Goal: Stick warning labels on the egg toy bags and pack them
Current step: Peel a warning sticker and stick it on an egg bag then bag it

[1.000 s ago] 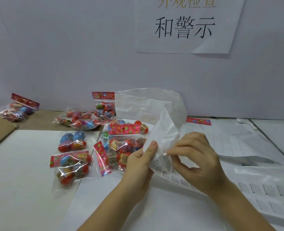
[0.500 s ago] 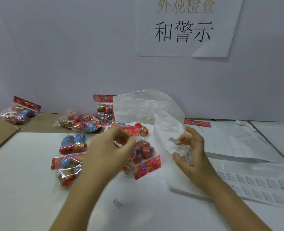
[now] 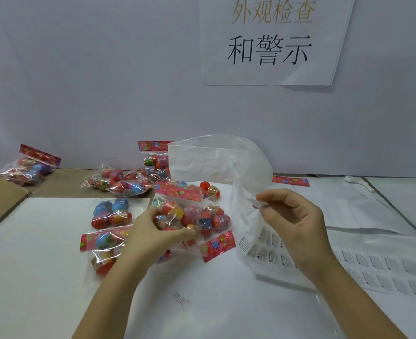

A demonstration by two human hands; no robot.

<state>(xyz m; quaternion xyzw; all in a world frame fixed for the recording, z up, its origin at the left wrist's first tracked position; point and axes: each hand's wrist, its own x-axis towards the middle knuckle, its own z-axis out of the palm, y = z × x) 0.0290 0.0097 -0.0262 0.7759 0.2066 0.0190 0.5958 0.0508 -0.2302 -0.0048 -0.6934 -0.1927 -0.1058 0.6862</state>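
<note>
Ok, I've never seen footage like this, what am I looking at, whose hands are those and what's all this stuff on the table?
There is no machine here: these are a person's two bare hands, filmed by a camera worn on their head, looking forward and down. The left hand grips a clear plastic bag of colourful toy eggs with a red flowered header. The right hand pinches a small white printed label. On the white table lie more such egg bags, and at the right, sheets of such labels.

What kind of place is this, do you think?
Probably a packing and labelling workstation: a printed sign on the wall, sheets of warning labels on the white table, and many egg toy bags.
</note>
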